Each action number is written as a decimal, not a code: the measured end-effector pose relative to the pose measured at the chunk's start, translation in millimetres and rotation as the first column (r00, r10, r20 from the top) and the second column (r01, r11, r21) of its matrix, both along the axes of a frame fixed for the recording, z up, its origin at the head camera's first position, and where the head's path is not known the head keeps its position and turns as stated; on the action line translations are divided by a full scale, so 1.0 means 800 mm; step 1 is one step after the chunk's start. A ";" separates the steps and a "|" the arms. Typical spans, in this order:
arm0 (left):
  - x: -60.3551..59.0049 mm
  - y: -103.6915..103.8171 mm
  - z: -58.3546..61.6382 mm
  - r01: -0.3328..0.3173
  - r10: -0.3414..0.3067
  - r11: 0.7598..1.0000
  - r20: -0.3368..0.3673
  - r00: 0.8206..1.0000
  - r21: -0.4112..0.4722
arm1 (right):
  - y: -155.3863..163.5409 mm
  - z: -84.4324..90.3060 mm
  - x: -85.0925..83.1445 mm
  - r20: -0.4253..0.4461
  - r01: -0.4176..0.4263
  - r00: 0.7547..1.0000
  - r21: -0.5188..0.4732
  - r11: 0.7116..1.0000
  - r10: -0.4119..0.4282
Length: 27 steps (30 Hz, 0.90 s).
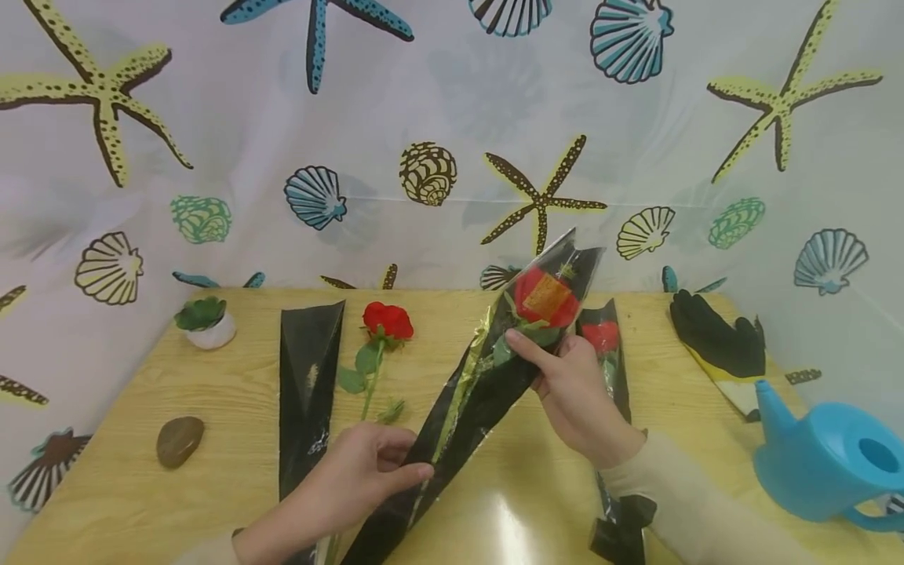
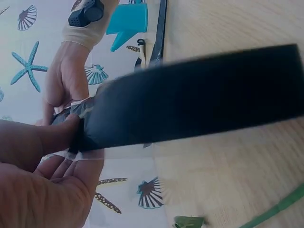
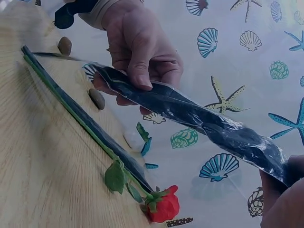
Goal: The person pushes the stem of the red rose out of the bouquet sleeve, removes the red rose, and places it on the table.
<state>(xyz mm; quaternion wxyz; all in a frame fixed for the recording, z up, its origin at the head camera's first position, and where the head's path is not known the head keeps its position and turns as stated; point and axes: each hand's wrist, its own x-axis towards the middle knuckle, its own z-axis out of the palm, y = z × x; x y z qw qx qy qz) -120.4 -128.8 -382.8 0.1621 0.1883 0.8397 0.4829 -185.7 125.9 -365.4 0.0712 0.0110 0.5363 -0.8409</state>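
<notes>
Now left hand (image 1: 360, 464) and right hand (image 1: 582, 396) grip 1 wrapped rose (image 1: 483, 396) above the counter (image 1: 236, 384); near its far edge lies 1 bare rose (image 1: 388, 321).

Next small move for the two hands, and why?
Probably lower the held sleeve onto the table, beside the wrapped rose at right: its red rose already sits below the sleeve's top edge, the left hand and right hand both hold it, and bare tabletop shows there.
</notes>
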 end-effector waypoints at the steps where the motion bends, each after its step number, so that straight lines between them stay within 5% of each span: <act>1: 0.001 0.000 0.000 -0.007 0.007 1.000 -0.006 1.000 0.000 | -0.002 -0.001 0.001 -0.005 0.005 1.000 0.015 1.000 -0.005; 11: 0.002 0.001 0.001 -0.048 0.036 0.996 -0.152 0.988 -0.079 | -0.016 -0.021 0.012 -0.051 -0.007 0.999 0.093 0.996 0.012; 27: -0.011 0.021 0.002 -0.081 0.060 0.991 -0.188 0.980 -0.107 | -0.026 -0.039 0.022 -0.118 -0.021 0.992 0.250 0.968 0.052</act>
